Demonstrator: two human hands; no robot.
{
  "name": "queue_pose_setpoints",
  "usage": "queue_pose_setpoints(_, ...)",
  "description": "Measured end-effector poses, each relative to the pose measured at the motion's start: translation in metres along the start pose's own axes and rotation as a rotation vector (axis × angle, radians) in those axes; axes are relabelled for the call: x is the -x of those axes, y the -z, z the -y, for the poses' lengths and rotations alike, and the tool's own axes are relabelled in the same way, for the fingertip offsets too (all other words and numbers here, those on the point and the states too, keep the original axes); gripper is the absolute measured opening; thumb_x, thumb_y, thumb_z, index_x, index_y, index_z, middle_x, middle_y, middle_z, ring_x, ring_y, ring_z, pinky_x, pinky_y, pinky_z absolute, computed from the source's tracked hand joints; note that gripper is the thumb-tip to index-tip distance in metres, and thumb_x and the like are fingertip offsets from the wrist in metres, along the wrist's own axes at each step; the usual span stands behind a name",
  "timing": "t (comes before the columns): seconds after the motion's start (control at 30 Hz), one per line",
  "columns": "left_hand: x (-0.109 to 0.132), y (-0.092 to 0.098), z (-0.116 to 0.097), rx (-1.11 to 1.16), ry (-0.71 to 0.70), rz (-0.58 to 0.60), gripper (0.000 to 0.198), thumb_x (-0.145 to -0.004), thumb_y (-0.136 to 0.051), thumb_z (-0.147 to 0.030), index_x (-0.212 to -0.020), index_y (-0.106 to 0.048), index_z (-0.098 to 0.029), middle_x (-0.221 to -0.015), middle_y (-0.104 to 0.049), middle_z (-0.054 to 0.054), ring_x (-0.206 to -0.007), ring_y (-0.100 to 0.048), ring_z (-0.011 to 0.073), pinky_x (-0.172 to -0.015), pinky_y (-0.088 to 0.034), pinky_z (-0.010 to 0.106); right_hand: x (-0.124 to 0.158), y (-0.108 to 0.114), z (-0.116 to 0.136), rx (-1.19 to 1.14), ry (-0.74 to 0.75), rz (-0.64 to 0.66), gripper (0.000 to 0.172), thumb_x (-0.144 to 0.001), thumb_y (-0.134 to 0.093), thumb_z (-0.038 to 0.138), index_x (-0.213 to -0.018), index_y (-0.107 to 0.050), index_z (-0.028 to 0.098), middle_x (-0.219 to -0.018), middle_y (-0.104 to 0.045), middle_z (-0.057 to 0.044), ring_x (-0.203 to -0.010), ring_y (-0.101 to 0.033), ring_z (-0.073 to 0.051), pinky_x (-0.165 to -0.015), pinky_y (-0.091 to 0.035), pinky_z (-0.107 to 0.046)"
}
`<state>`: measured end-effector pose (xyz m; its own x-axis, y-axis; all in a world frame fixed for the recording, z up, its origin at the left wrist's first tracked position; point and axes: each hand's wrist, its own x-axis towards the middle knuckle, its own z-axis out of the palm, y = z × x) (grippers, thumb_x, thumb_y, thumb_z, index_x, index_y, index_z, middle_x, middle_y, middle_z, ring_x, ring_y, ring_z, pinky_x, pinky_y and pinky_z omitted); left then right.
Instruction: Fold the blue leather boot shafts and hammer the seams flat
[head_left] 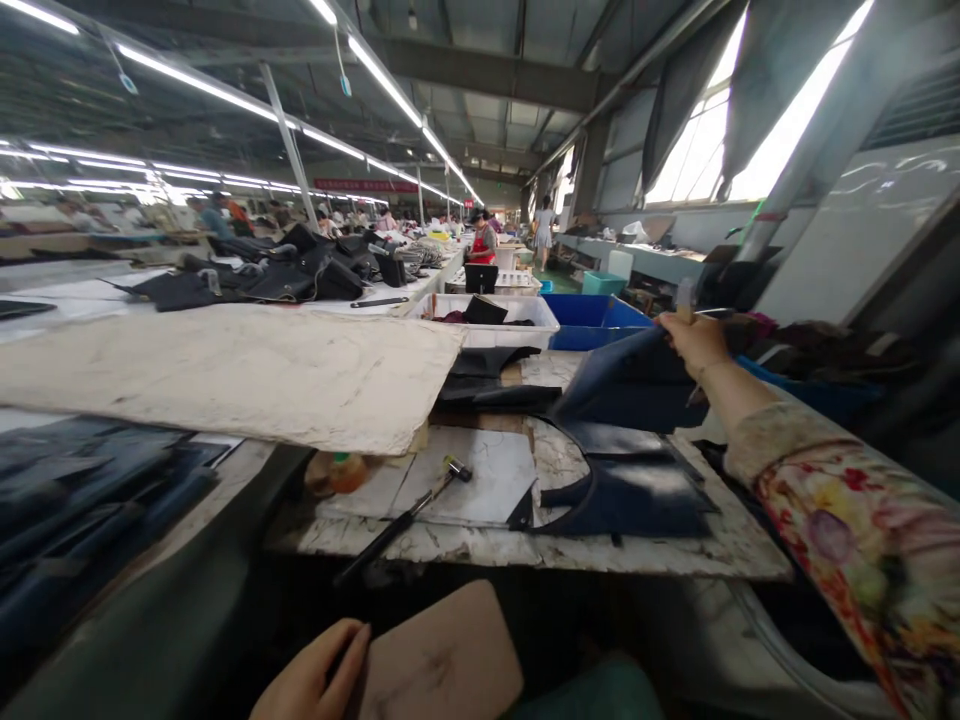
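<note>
At the bottom, my left hand (319,675) is closed on the edge of a flat tan panel with rounded corners (442,655), held low in front of the bench. Out to the right, my right hand (699,345) grips the raised corner of a dark blue leather-like piece (626,385). A small pale, translucent object (685,298) sticks up at its fingers; its kind is unclear. Under the lifted piece, another dark blue piece with a curved cut-out (637,495) lies on the worn work board (465,540). A black-handled hammer (420,510) rests left of it.
A large cream sheet (225,370) covers the left bench and overhangs the board. Behind stand a white bin (495,310) and a blue bin (585,318). Stacked dark blue pieces (97,500) lie at left; black bags (300,265) are piled farther back. A person in red (484,245) is beyond.
</note>
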<state>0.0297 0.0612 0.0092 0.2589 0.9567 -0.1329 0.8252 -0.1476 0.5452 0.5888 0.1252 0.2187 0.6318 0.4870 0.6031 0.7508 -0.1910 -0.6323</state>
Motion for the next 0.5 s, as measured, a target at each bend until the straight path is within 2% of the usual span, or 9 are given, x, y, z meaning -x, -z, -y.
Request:
queue_pose_setpoints(0.13, 0.004, 0.001, -0.007, 0.001, -0.031, -0.037, 0.032, -0.082, -0.042, -0.043, -0.093, -0.066, -0.027, -0.103, -0.069, -0.001, -0.1, -0.063, 0.0214, -0.087, -0.047, 0.028, -0.009, 0.05, 0.041, -0.099, 0.003, -0.076, 0.067, -0.079, -0.043, 0.043, -0.112, -0.054, -0.015, -0.098, -0.061, -0.029, -0.064, -0.057, -0.007, -0.049, -0.033, -0.021)
queue_pose_setpoints(0.3, 0.007, 0.006, -0.018, 0.076, -0.113, -0.043, 0.029, -0.083, -0.041, -0.041, -0.084, -0.065, -0.025, -0.09, -0.07, 0.001, -0.088, -0.064, 0.02, -0.081, -0.047, 0.029, -0.007, 0.115, 0.104, -0.267, 0.068, -0.063, 0.065, -0.076, -0.035, 0.041, -0.111, -0.056, -0.011, -0.104, -0.06, -0.026, -0.076, -0.061, -0.012, -0.053, -0.034, -0.026)
queue_pose_setpoints(0.4, 0.007, 0.009, -0.022, 0.281, -0.129, -0.146, 0.027, -0.079, -0.047, -0.042, -0.086, -0.064, -0.022, -0.091, -0.068, 0.003, -0.091, -0.062, 0.0212, -0.085, -0.044, 0.032, 0.015, 0.138, 0.149, -0.35, 0.107, 0.028, 0.062, -0.078, -0.029, 0.037, -0.102, -0.06, -0.011, -0.111, -0.056, -0.027, -0.082, -0.062, -0.019, -0.052, -0.035, -0.03)
queue_pose_setpoints(0.5, 0.011, 0.008, -0.029, 0.692, -0.041, -0.217, 0.031, -0.071, -0.057, -0.046, -0.086, -0.062, -0.02, -0.087, -0.066, 0.003, -0.091, -0.06, 0.0214, -0.087, -0.043, 0.033, 0.049, 0.142, 0.195, -0.36, 0.194, 0.131, 0.055, -0.081, -0.032, 0.035, -0.113, -0.056, -0.004, -0.108, -0.06, -0.023, -0.083, -0.063, -0.019, -0.055, -0.038, -0.026)
